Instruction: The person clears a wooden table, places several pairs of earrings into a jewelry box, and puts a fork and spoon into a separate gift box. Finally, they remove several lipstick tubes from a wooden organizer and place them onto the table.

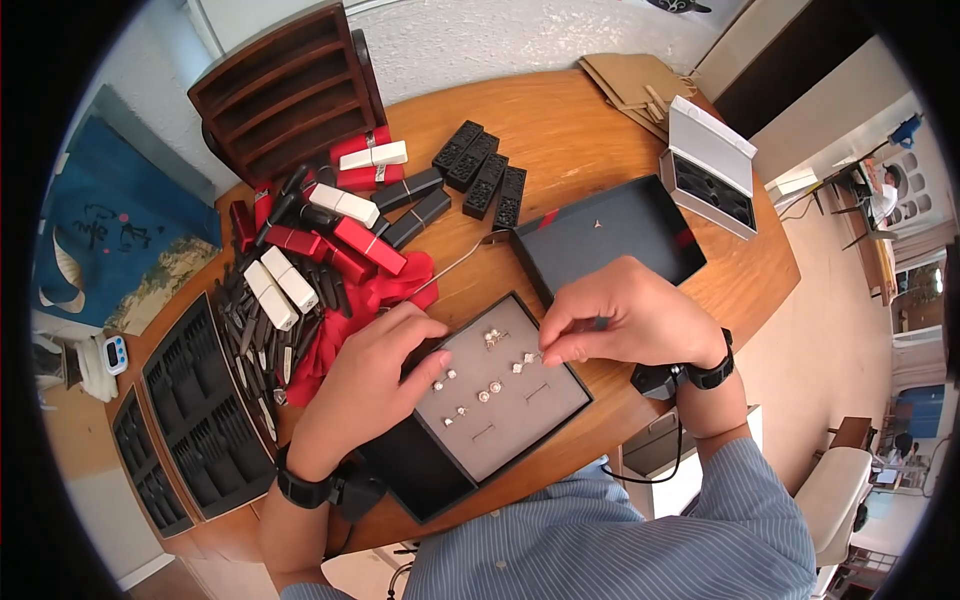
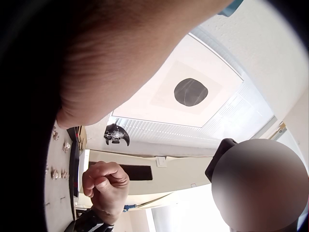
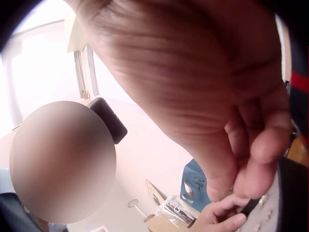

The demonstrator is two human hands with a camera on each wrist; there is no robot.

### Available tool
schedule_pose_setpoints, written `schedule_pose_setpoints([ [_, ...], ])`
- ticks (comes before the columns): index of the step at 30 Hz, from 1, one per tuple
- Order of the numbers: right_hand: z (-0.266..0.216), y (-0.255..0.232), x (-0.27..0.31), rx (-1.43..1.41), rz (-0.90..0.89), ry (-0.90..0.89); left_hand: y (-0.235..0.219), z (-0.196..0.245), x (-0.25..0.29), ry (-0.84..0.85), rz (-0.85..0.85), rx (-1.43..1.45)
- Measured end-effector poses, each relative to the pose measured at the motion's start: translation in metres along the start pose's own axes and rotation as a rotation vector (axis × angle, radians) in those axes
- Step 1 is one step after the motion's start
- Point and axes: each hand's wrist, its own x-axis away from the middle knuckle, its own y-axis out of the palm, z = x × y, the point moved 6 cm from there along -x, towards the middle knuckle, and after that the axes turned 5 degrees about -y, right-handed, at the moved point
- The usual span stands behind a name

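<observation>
A shallow black box with a grey padded insert (image 1: 512, 425) lies before the person, holding several small earrings and a ring (image 1: 495, 338). The right hand (image 1: 630, 315) is over the insert's upper right edge, thumb and forefinger pinched together at a sparkling earring (image 1: 530, 358); the fingertips partly hide it. In the right wrist view the right hand (image 3: 193, 92) shows its fingers bent towards the thumb. The left hand (image 1: 370, 385) rests at the box's upper left edge, fingers loosely bent, holding nothing visible. Two slits in the insert bear no jewellery.
An open black lid (image 1: 610, 235) lies beyond the box. Red, white and black small cases (image 1: 370, 245) pile up at the left, with red cloth (image 1: 315, 350). Black trays (image 1: 205, 410), black carved blocks (image 1: 485, 185), a wooden rack (image 1: 285, 95) and a white box (image 1: 710, 165) stand around.
</observation>
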Motion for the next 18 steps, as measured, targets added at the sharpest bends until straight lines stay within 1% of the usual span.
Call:
schedule_pose_setpoints([
  [4, 0.003, 0.006, 0.001, -0.055, -0.061, -0.055, 0.000, 0.002, 0.000, -0.015, -0.001, -0.005],
  [6, 0.002, 0.011, 0.001, -0.025, -0.107, -0.122, 0.000, 0.001, 0.000, -0.014, -0.001, -0.006],
  [7, 0.003, 0.010, 0.002, -0.026, -0.106, -0.121, 0.000, 0.001, -0.001, -0.014, 0.000, -0.005],
  [9, 0.002, 0.014, 0.003, 0.015, -0.178, -0.156, 0.000, 0.002, 0.000, -0.012, 0.001, -0.003],
  [13, 0.000, 0.017, 0.005, 0.062, -0.179, -0.157, 0.000, 0.002, -0.001, -0.012, 0.003, 0.000],
  [15, -0.003, 0.019, 0.005, 0.059, -0.199, -0.238, 0.000, 0.002, -0.001, -0.013, 0.002, 0.002],
  [16, -0.006, 0.020, 0.006, 0.059, -0.198, -0.237, 0.000, 0.002, -0.001, -0.014, 0.000, 0.003],
  [18, -0.002, 0.024, 0.007, -0.003, -0.261, -0.048, 0.001, -0.002, 0.000, -0.008, -0.005, 0.009],
])
